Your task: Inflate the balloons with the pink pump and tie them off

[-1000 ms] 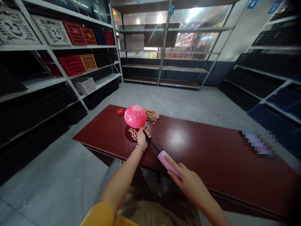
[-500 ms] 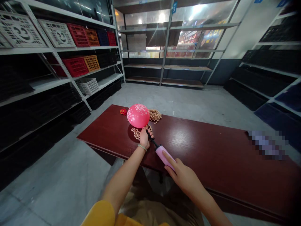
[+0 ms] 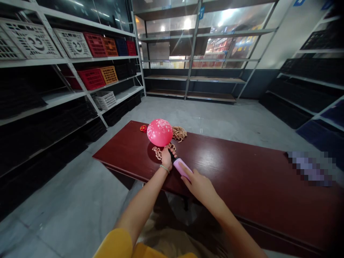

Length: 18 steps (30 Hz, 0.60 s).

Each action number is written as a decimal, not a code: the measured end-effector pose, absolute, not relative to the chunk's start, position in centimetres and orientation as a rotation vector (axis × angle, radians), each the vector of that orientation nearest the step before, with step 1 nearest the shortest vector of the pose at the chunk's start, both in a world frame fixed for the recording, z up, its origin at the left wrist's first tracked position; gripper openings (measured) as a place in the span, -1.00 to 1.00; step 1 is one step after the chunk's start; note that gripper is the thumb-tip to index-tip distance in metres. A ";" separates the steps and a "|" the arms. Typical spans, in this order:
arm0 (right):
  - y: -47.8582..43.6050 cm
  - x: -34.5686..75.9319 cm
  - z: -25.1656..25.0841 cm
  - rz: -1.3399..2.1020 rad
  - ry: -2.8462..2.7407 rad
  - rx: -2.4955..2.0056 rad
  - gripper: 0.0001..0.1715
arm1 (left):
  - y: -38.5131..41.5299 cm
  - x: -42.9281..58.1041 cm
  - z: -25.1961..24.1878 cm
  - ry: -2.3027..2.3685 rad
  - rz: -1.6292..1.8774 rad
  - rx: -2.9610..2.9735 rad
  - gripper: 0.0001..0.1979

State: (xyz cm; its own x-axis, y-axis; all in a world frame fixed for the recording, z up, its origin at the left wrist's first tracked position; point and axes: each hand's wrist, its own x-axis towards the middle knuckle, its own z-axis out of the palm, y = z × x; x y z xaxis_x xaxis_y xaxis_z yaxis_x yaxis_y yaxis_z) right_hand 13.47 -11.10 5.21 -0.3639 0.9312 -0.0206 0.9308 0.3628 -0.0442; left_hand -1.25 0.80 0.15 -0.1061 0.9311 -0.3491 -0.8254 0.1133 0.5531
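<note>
A round pink balloon [image 3: 159, 132] with white printing is blown up at the front end of a hand pump. My left hand [image 3: 167, 158] is closed around the pump's black nozzle end, right at the balloon's neck. Around the pump's pink barrel [image 3: 182, 168] my right hand [image 3: 198, 184] is wrapped, with its fingers along the top. The barrel sits close up against the black part, so little of the rod shows. Beige long balloons [image 3: 157, 153] lie on the table beside and partly behind my left hand.
The dark red table [image 3: 228, 168] bears a beige bundle of long balloons [image 3: 179, 133], a small red item [image 3: 143, 128] and a blurred purple item [image 3: 309, 168] at the right. Shelves with crates [image 3: 92, 43] stand left; a metal rack [image 3: 212, 79] stands behind.
My right hand has pushed the pink barrel forward toward my left hand, and the black rod has slid in. The whole view has shifted slightly.
</note>
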 end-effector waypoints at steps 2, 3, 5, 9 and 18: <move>-11.3 13.6 4.7 0.112 -2.569 -1.764 -0.32 | 0.8 -1.1 -0.1 0.765 1.534 0.227 -0.78; -11.8 14.0 4.5 0.139 -2.562 -1.760 -0.32 | 0.8 -1.0 -0.2 0.762 1.550 0.252 -0.79; -13.1 15.4 4.3 0.201 -2.557 -1.755 -0.34 | 0.8 -0.9 -0.4 0.757 1.566 0.284 -0.81; -16.0 19.2 4.6 0.358 -2.542 -1.673 -0.33 | 0.8 -0.9 -0.6 0.757 1.572 0.302 -0.81; -14.5 19.2 7.2 0.338 -2.647 -1.685 -0.32 | 0.7 -1.1 -0.4 0.769 1.612 0.237 -0.80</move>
